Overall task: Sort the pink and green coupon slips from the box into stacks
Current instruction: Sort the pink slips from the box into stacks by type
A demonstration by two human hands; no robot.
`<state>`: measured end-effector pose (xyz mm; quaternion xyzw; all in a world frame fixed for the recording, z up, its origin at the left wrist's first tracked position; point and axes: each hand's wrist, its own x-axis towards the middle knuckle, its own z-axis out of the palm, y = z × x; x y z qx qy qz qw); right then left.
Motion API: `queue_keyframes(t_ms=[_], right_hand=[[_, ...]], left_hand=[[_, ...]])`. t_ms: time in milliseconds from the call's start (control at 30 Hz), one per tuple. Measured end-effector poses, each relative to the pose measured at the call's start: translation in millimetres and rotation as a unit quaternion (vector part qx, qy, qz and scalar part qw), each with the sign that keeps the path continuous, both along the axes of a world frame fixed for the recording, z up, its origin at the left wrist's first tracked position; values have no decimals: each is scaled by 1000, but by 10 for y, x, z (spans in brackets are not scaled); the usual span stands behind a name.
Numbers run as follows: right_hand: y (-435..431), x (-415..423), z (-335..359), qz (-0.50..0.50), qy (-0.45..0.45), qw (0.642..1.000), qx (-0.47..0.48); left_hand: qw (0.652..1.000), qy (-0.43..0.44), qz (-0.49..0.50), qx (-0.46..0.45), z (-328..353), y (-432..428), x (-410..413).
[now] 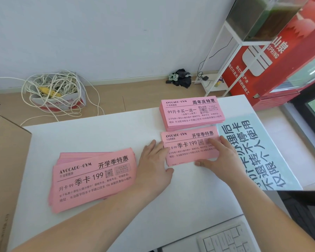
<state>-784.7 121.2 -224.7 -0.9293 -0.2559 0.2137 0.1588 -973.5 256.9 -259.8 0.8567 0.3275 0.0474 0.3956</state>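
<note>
The coupon slips (95, 179) are pink with black print, lying on a white table (98, 135). A pale green sheet (258, 153) bears large black characters. The cardboard box (7, 160) is brown.

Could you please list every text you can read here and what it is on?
"AVOCADO·GYM 周年庆特惠 99月卡买一送一": far pink stack.
"AVOCADO·GYM 开学季特惠 季卡 199": middle pink slips, left pink pile.
"SPRING": red cabinet.
"仅限个人使用": pale blue sheet.
Fine print, floor box lettering: too blurred.

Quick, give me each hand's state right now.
Left hand: open, fingers flat against the left edge of the middle pink stack.
Right hand: open, pressing on that stack.
</note>
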Motion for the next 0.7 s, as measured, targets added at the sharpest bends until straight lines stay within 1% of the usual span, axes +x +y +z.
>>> queue_keyframes(t_ms=[67, 133, 267, 400, 567, 633, 700], right_hand=[[3, -10, -3, 2, -6, 1000, -2], [-3, -34, -9, 10, -23, 1000, -11], [4, -112, -33, 34, -51, 997, -38], [51, -160, -48, 36, -74, 995, -62], [121, -246, 61, 28, -47, 998, -32], [267, -421, 126, 26, -41, 999, 10], [461, -686, 178, 34, -41, 996, 75]], left_hand=[[998, -30, 38, -33, -9, -16, 5], [996, -42, 52, -51, -4, -30, 6], [997, -29, 38, -58, 18, -52, -7], [997, -29, 23, -61, 43, -50, -23], [986, -85, 73, -127, 318, -36, -217], [980, -98, 86, -148, 496, 6, -428], [975, -113, 105, -159, 643, 77, -706]])
